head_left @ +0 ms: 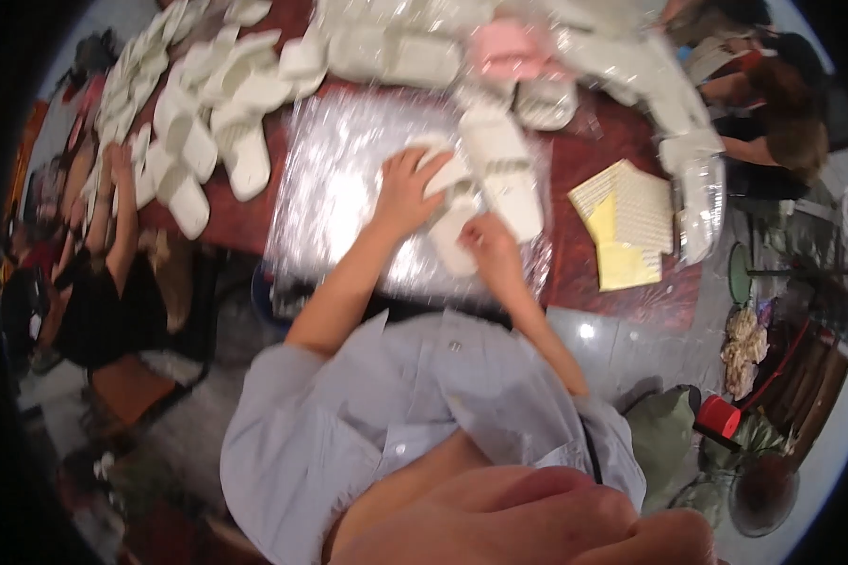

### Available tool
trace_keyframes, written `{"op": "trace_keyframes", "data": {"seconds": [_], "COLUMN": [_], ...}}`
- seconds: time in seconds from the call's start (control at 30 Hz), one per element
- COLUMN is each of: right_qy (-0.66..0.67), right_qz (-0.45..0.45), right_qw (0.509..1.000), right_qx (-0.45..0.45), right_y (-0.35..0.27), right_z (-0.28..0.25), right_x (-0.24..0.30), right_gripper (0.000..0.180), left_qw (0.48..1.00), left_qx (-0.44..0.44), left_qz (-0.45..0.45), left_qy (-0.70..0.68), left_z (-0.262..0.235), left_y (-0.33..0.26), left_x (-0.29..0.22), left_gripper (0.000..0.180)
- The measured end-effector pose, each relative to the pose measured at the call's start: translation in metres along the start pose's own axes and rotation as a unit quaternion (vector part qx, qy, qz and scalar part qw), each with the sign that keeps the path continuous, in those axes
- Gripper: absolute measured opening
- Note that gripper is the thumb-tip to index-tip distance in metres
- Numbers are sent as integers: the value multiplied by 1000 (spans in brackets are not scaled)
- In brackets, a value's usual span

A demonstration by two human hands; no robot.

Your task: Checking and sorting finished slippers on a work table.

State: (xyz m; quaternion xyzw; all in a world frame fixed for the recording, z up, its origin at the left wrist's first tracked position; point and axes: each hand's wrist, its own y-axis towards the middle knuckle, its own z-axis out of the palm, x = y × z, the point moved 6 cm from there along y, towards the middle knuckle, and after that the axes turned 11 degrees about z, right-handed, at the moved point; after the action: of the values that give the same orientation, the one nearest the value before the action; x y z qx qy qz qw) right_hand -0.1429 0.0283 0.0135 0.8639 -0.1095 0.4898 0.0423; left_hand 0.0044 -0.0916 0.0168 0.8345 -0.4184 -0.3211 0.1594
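Note:
Two white slippers lie side by side on a stack of clear plastic bags (325, 165) in front of me. My left hand (408, 195) rests on the upper left of the nearer slipper (454, 247), its fingers stretched out and apart. At this slipper's right edge is my right hand (492, 247), its fingers curled together in a pinch. Whatever is between those fingertips is too small or blurred to make out. The other slipper (509, 184) sits just to the right, tilted slightly, its strap facing up, with neither hand on it.
Loose white slippers (184, 141) crowd the table's left side. Plastic-wrapped white slippers (396, 52) and a pink pair (509, 49) line the far side. Yellow sticker sheets (628, 226) lie on the red table (575, 301) at right. Other people's arms (122, 202) reach in at left.

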Motion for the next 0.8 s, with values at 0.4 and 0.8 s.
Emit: {"op": "trace_keyframes", "data": {"seconds": [0.4,0.8], "right_qy": [165,-2], "right_qz": [103,19], "right_qw": [980,998], "right_qx": [34,63], "right_y": [5,1], "right_z": [-7,-13], "right_x": [-16,3], "right_gripper": [22,29], "left_qw": [990,997], "left_qx": [-102,-59], "left_qz": [79,32], "left_qy": [62,23], "left_z": [-16,5], "left_y": [5,-5], "left_x": [-15,5], "left_gripper": [50,57]}}
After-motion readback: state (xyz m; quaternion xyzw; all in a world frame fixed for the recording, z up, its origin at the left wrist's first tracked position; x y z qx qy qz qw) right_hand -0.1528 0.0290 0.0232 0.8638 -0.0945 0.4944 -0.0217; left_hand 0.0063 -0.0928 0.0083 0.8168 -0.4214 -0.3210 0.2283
